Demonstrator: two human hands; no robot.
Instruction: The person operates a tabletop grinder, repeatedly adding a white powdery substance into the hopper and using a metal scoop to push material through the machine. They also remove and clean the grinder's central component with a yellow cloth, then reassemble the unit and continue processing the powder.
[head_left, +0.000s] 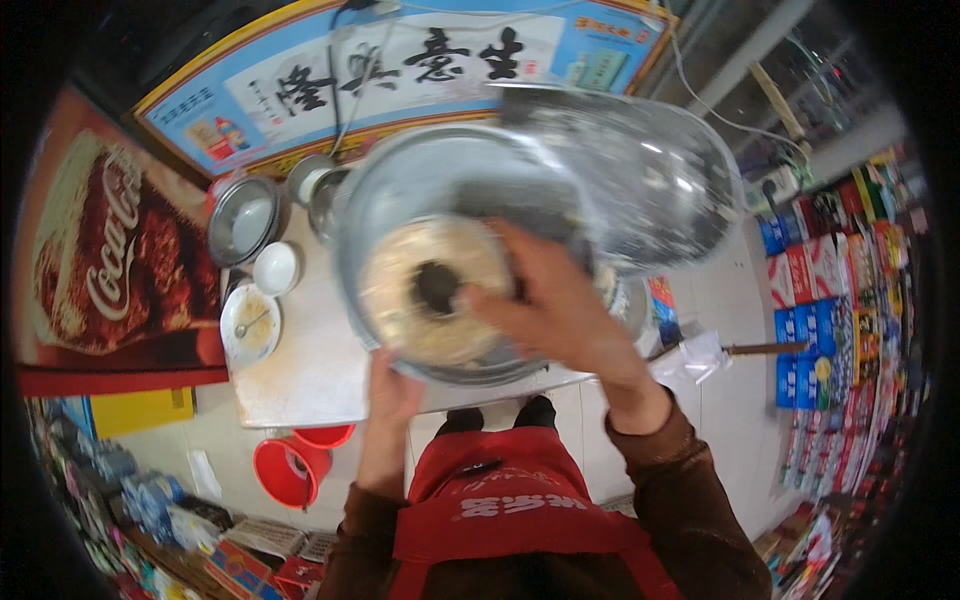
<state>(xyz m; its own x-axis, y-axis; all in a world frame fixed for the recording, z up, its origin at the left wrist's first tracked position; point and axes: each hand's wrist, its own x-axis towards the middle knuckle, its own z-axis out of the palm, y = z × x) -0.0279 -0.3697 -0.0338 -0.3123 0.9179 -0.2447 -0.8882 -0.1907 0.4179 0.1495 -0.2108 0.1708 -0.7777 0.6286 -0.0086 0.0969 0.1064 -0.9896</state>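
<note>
A large round metal basin (375, 165) is tilted towards me over the table. My left hand (391, 390) grips its near left rim. Inside lies a pale, thick ring, apparently dough (397, 322), with a dark round hole at its middle. My right hand (559, 304) reaches over the basin's right side. Its thumb is by the hole and its fingers are at the ring's right edge; motion blur hides whether they grip it. Behind the basin, to the right, a big clear plastic cover or bag (660, 180) is smeared with white.
A white table (300, 390) carries stacked metal bowls (244, 217), a white bowl (276, 268) and a plate with a spoon (251, 326) at left. Red buckets (289, 472) stand on the floor below. A knife or cleaver wrapped in plastic (701, 356) juts out at right, near stacked boxed goods (814, 322).
</note>
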